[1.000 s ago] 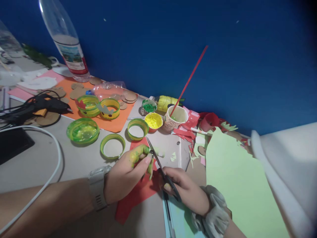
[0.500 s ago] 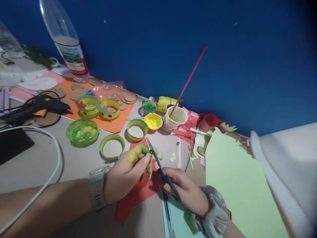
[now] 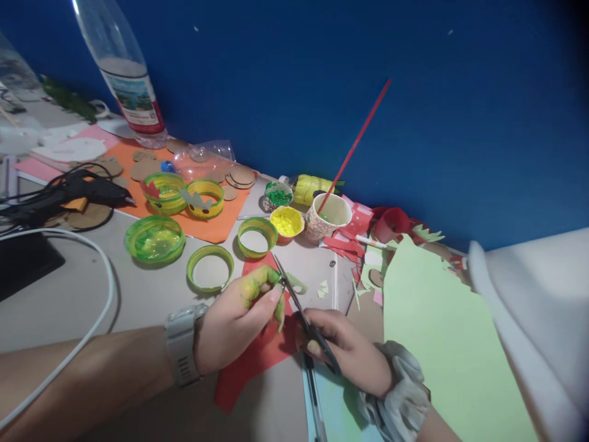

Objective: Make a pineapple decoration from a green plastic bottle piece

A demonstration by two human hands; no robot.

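Note:
My right hand (image 3: 338, 347) grips a pair of black-handled scissors (image 3: 294, 294), the thin blades pointing up and left. My left hand (image 3: 246, 319), smeared with yellow and green paint, pinches a small dark piece (image 3: 282, 281) between thumb and forefinger. The scissor blades lie right against that piece; whether they are cutting it I cannot tell. Beneath both hands is red paper (image 3: 257, 362). Just beyond my left hand are two green-and-yellow rings, a nearer ring (image 3: 190, 276) and a farther ring (image 3: 258, 250).
A paper cup (image 3: 317, 226) holds a red stick, beside cups of yellow paint (image 3: 287, 223) and green paint (image 3: 278, 197). Light green paper (image 3: 437, 344) covers the right side. On the left are a glue gun (image 3: 83, 193), a white cable (image 3: 110, 276) and a tall bottle (image 3: 133, 101).
The view has shifted slightly. Both hands keep nearly the same pose, the scissors still at the small dark piece. A pale green scrap beside the blades shows more plainly.

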